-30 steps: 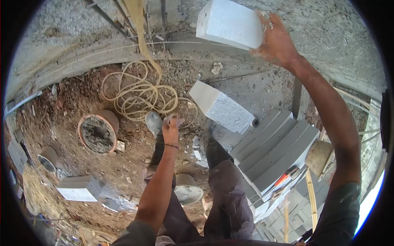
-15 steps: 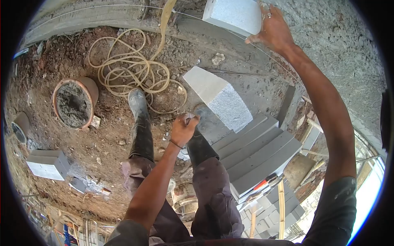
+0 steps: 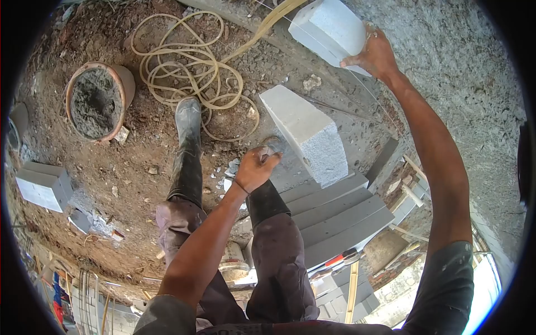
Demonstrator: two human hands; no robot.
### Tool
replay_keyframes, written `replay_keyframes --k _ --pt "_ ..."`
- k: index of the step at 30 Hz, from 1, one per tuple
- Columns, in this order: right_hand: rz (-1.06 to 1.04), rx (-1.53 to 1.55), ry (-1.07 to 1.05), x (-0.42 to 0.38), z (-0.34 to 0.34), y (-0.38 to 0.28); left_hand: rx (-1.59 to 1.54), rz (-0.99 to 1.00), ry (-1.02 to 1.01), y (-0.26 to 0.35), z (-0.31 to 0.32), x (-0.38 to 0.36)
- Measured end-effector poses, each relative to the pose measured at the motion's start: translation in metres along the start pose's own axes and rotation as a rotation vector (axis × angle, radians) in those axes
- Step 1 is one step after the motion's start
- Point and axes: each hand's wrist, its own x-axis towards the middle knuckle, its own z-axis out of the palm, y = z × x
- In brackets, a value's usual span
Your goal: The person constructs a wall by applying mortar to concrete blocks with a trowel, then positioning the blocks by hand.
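At the top, my right hand (image 3: 378,56) grips the near end of a white lightweight concrete block (image 3: 329,32), thumb along its side and fingers over its edge. A thin white string line runs across the block and past my thumb. My left hand (image 3: 257,168) is closed low in front of my legs, fingers curled against the thumb. What it holds, if anything, I cannot tell. Right of this hand stands a larger pale block (image 3: 307,125) with a rough slanted end, close to the stack of grey blocks (image 3: 329,218).
A bucket of wet mortar (image 3: 97,103) stands on the dirt at left, with a grey block (image 3: 44,184) nearer me. A coiled yellowish hose (image 3: 209,70) lies by my boot (image 3: 188,117). A rough cement wall (image 3: 446,61) rises at right.
The whole view has shifted and turned a little. The block under my right hand now sits further right and more tilted in view. My left hand stays closed.
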Motion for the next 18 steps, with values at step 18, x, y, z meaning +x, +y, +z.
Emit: replay_keyframes --k 18 --pt "-0.128 -0.004 0.099 0.046 0.045 0.0 -0.056 -0.027 -0.031 0.0 -0.004 0.005"
